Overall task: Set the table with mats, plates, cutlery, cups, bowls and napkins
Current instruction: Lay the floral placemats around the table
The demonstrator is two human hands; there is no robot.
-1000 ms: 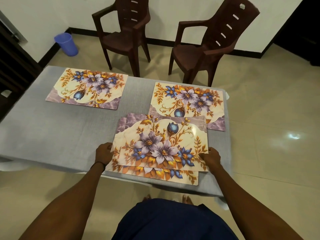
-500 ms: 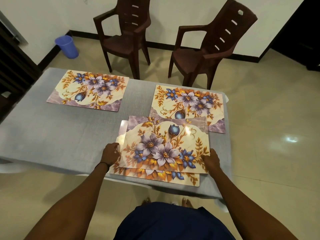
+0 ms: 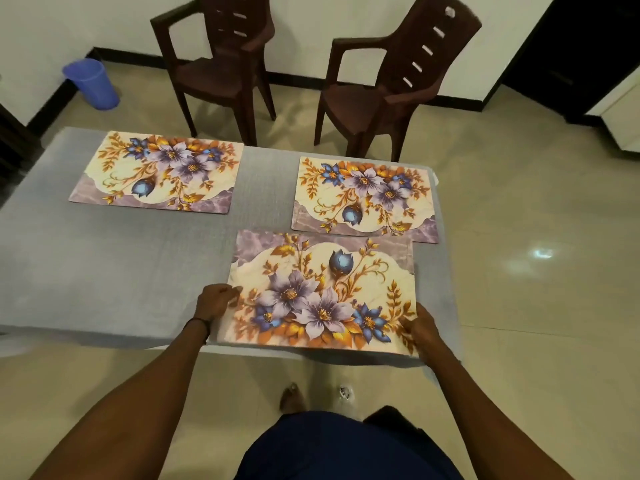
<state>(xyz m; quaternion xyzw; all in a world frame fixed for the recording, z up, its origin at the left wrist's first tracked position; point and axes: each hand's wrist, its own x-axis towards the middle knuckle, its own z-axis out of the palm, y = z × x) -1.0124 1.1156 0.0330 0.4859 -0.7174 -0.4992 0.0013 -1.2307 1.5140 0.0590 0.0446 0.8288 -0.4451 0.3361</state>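
Note:
A floral mat [image 3: 322, 292] with purple and blue flowers lies at the near edge of the grey table [image 3: 121, 268], on the right half. My left hand [image 3: 214, 301] grips its left edge and my right hand [image 3: 420, 327] grips its near right corner. Any mat beneath it is hidden from me. Two more floral mats lie flat at the far side: one at the far left [image 3: 159, 171] and one at the far right [image 3: 365, 197].
Two dark brown plastic chairs [image 3: 221, 74] [image 3: 391, 95] stand on the floor beyond the table. A blue plastic bin [image 3: 91, 83] sits by the wall at the back left. The table's right edge drops off just past the mats.
The two near mats were offset, with the lower one's edge showing. Now the top mat has slid toward me and covers the one below. Both hands stay at its sides.

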